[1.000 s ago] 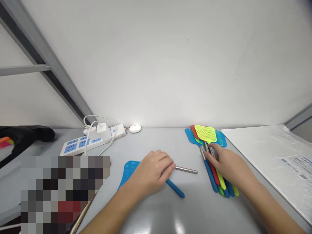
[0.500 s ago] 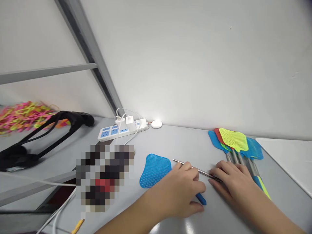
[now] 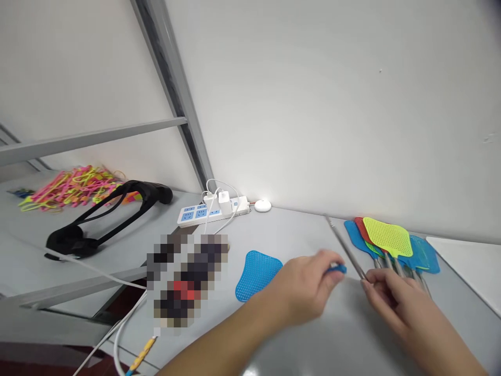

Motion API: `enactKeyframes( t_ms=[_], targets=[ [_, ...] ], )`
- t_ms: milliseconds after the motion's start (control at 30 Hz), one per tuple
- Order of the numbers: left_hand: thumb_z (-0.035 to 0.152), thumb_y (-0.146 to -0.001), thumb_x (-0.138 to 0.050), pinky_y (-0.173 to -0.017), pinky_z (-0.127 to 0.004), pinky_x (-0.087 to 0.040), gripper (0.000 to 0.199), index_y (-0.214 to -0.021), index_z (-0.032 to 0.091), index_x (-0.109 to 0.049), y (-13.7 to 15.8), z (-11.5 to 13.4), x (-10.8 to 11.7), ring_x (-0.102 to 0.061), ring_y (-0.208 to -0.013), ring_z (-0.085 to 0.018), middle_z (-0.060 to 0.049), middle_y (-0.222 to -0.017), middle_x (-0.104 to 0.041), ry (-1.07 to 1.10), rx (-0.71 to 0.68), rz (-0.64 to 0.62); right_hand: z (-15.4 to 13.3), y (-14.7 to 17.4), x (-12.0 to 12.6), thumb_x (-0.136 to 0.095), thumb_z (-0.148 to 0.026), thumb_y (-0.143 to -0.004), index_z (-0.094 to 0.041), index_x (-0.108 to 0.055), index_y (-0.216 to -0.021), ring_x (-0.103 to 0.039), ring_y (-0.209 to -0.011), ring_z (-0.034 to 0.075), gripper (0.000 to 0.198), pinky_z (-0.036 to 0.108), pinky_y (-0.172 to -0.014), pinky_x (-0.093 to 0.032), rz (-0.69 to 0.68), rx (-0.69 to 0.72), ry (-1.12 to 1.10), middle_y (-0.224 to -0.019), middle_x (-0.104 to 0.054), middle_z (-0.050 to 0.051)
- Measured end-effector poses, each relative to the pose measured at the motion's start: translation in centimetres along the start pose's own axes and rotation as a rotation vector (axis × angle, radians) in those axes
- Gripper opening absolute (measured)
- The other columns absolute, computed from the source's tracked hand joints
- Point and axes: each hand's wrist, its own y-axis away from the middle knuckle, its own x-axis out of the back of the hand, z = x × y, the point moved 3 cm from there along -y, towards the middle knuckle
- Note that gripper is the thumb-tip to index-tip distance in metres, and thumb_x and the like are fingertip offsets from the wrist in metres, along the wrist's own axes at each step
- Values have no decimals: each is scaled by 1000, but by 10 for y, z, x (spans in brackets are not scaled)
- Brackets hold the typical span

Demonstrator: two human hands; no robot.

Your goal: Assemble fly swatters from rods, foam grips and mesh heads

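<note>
In my left hand [image 3: 307, 284] a small blue plastic handle [image 3: 337, 269] is pinched between thumb and fingers, raised off the table. My right hand [image 3: 395, 297] grips a thin metal rod [image 3: 346, 248] near its lower end. The rod slants up and to the left, its far end free, apart from the blue handle. A blue fly swatter head [image 3: 258, 274] lies flat on the table beside my left wrist, partly covered by that hand. Behind my right hand lies a pile of fly swatters [image 3: 387, 237] with yellow, red and blue heads; their lower ends are hidden.
On the grey table [image 3: 309, 227] are a white power strip [image 3: 238, 206] with chargers and a white oval case [image 3: 262, 206]. At left lie a black headset-like frame [image 3: 117, 219] and bright pink and yellow pieces [image 3: 82, 185]. A white board [image 3: 465, 261] is at right; cables run across the left.
My left hand has lifted the blue handle off the table. The metal rod has swung upward in my right hand, away from my left. The view has shifted slightly left.
</note>
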Motion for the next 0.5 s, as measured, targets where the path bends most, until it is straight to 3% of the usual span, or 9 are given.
enactKeyframes(
  t_ms=[133,200,367,500],
  targets=[
    [33,-99,-35,-56,-25,-31,31,-124,24,-52,-30,-1,5,-37,-54,-11,5,-67,-43,586,155,292,0,4,11,-52,-51,-88,-26,-53,-88,-57,-51,15,25,26,-47,-45,91,-100,-192,-64,-60,-3],
    [30,-95,-40,-51,-24,-28,25,-106,22,-61,-52,-4,-3,-30,-46,-7,5,-68,-45,979,313,335,-4,5,15,-54,-48,-87,-26,-54,-86,-60,-55,16,23,26,-50,-48,147,-58,-230,-70,-63,-1],
    [23,-85,-38,-54,-24,-34,28,-108,19,-55,-83,-7,-24,-43,-48,-6,3,-74,-50,1144,444,411,-12,5,23,-59,-47,-85,-26,-58,-87,-67,-65,19,21,26,-53,-51,187,49,-213,-77,-68,0],
    [33,-88,-43,-58,-25,-35,33,-111,16,-59,-58,-12,-40,-57,-60,-11,-4,-83,-65,1142,440,381,-15,9,26,-63,-48,-82,-27,-60,-90,-68,-62,18,23,24,-48,-51,230,35,-226,-76,-71,0]
  ],
)
